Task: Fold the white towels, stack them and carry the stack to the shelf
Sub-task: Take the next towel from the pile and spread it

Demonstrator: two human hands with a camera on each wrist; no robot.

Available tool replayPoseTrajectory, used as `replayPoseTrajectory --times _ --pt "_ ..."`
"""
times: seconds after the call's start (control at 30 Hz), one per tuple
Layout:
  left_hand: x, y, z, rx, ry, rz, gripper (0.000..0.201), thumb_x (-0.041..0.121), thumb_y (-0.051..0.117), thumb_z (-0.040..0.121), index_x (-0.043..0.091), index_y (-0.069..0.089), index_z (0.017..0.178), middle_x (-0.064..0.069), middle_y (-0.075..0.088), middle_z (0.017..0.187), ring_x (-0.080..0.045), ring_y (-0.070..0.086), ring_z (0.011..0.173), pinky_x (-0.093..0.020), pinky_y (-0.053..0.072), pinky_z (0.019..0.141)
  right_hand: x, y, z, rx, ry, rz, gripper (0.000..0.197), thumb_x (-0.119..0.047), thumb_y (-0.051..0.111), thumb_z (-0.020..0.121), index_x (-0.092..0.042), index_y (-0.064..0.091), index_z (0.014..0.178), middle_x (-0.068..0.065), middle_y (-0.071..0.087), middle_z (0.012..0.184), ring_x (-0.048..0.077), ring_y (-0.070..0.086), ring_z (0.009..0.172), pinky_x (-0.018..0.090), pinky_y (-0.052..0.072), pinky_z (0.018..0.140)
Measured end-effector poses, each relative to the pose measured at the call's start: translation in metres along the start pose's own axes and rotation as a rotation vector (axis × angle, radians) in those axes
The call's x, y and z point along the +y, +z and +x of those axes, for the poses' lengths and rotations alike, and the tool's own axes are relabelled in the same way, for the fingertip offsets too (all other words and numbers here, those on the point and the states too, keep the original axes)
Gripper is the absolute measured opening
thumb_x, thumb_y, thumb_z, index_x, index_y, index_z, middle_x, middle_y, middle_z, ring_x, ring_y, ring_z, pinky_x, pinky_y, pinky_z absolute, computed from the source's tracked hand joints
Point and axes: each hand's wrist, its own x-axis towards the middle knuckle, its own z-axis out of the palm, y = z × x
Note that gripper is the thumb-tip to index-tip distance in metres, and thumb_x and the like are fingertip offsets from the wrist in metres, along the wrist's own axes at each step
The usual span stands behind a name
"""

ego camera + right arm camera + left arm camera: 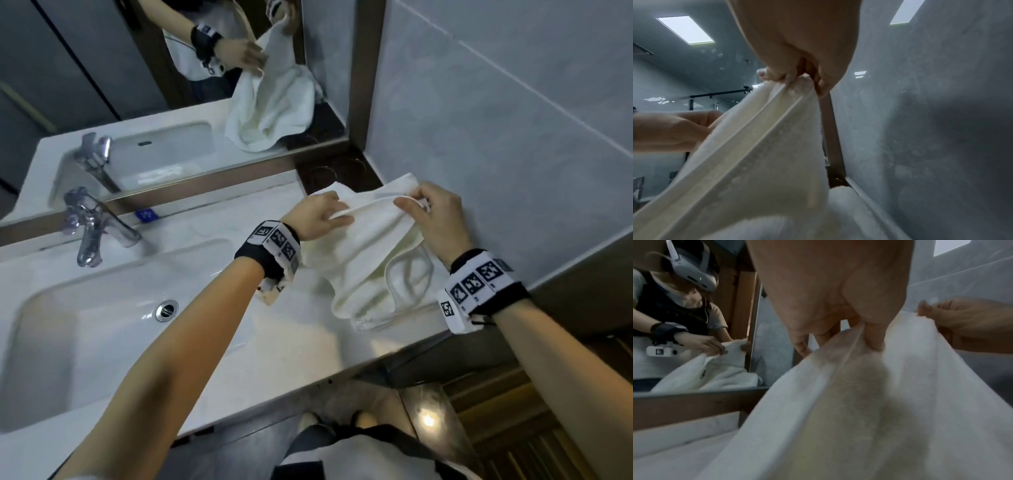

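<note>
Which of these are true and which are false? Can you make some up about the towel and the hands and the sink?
1. Both hands pinch the white towel. True: the left hand and the right hand each hold its top edge.
2. The towel lies inside the sink basin. False: it hangs over the counter to the right of the basin.
3. The faucet is pouring water. False: no water is running.
4. A mirror shows the towel's reflection. True.

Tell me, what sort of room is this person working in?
Most likely a bathroom: a white washbasin with a chrome tap sits below a wall mirror, and both hands hold a white towel.
</note>
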Motion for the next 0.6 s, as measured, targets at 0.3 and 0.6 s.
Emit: replayPoseTrajectory --times 0.3,0.6 --pt "-0.037 -0.020 -0.036 -0.111 -0.228 0.168 0.037 0.036 0.051 0.094 0.003 0.067 0.101 -0.016 0.067 0.099 -0.032 0.059 0.092 -0.035 0.043 0.083 -0.024 -0.007 0.036 0.028 -0.065 -0.047 0.030 -0.028 0.064 0.087 0.000 0.058 0.079 0.000 0.052 0.071 0.017 0.045 0.068 0.022 0.034 0.060" --pt "-0.078 0.004 -0.098 -0.101 -0.329 0.019 0.031 0.022 0.048 0.097 -0.001 0.067 0.107 -0.010 0.058 0.124 -0.029 0.059 0.097 -0.029 0.040 0.083 -0.046 0.002 0.061 0.062 -0.018 0.081 0.024 -0.030 0.057 0.091 -0.019 0.048 0.072 -0.016 0.044 0.066 -0.009 0.042 0.054 0.007 0.032 0.056"
